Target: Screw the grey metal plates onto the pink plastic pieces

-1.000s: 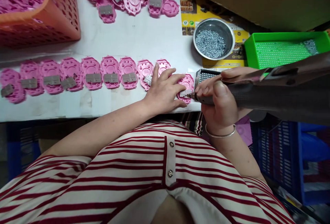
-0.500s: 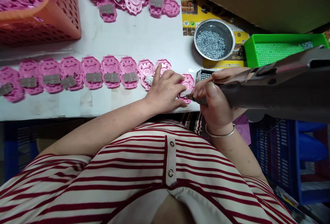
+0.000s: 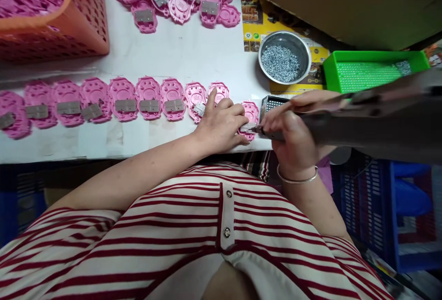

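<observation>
A dark power screwdriver [image 3: 331, 127] is gripped in my right hand [image 3: 293, 141], fingers and thumb wrapped round its front end. Its tip points left at a pink plastic shell [image 3: 251, 109] with a grey metal plate [image 3: 246, 127] in it. My left hand [image 3: 221, 125] holds this shell at its left edge with thumb and fingertips. Under and beside that hand lie two more pink shells, partly covered. A row of similar pink shells [image 3: 123, 95] with grey plates stretches left along the table.
Screws fill a steel bowl [image 3: 285, 77]; a green tray [image 3: 366, 81] and a small perforated black box [image 3: 267, 102] are nearby. An orange basket [image 3: 86, 19] of pink parts stands back left, beside a pile of shells [image 3: 181, 9]. Blue crates [image 3: 380, 235] stand low right.
The screwdriver and my right hand have shifted slightly right, and the tool's rear is blurred. My left hand keeps its place on the shell.
</observation>
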